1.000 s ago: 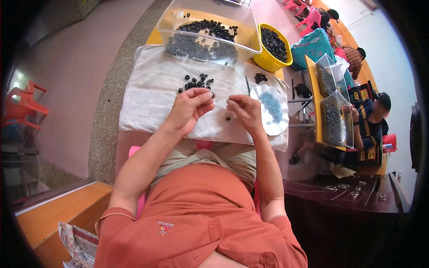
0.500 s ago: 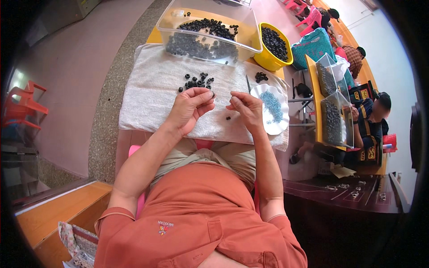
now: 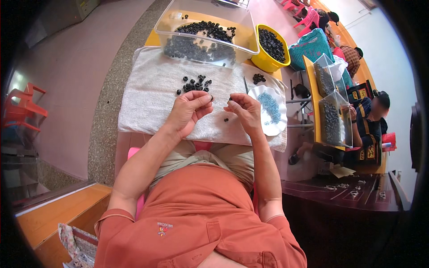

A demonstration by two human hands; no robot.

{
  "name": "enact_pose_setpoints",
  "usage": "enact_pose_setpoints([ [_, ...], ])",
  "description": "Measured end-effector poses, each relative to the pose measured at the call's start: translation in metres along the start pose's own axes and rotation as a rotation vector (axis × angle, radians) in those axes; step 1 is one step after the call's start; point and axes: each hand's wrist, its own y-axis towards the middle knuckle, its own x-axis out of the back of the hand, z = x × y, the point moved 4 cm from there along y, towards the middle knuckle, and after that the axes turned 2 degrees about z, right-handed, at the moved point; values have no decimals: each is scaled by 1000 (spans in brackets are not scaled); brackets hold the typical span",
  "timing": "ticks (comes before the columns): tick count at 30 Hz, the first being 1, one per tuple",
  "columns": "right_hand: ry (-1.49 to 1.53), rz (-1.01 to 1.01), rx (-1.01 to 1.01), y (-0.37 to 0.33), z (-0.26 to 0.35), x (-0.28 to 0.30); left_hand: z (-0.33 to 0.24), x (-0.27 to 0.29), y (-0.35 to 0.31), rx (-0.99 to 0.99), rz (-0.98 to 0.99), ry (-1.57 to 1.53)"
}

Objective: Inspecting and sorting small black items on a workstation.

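Above a white towel (image 3: 149, 100), my left hand (image 3: 190, 112) pinches a small black ring-like piece (image 3: 211, 98) between thumb and forefinger. My right hand (image 3: 246, 112) is also closed in a pinch, with a tiny dark piece (image 3: 230, 101) at its fingertips. A gap separates the two hands. Beyond the left one lies a loose group of black ring-like pieces (image 3: 195, 83). One tiny dark piece (image 3: 226, 119) rests on the towel between the wrists. Right of my right hand, a white scalloped plate (image 3: 280, 125) holds small pale-blue bits (image 3: 270, 107).
A clear plastic bin (image 3: 203, 35) of black pieces stands at the back, beside a yellow basket (image 3: 267, 64) full of them. A small dark pile (image 3: 258, 78) and a thin dark tool (image 3: 246, 85) lie near the plate. Another person (image 3: 373, 116) sits at a table on the right.
My right hand has shifted slightly left, and a dark piece now shows at its fingertips. The left hand holds nearly the same place and pinch.
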Motion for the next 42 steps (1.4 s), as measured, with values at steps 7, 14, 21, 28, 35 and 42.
enact_pose_setpoints([
  [7,69,-64,-5,-5,5,0,2,-1,-1,-1,2,4],
  [14,93,-107,15,-8,1,0,4,-1,-1,5,8,-3],
  [21,173,-99,80,-8,3,-2,6,-1,-1,11,10,-12],
  [28,204,-118,7,-10,-1,-1,8,-2,-1,15,11,-15],
  [35,229,-109,-17,-11,-2,-2,9,-2,-1,24,16,-11],
  [42,277,-90,-17,-12,-1,-4,11,-2,0,29,17,2],
])
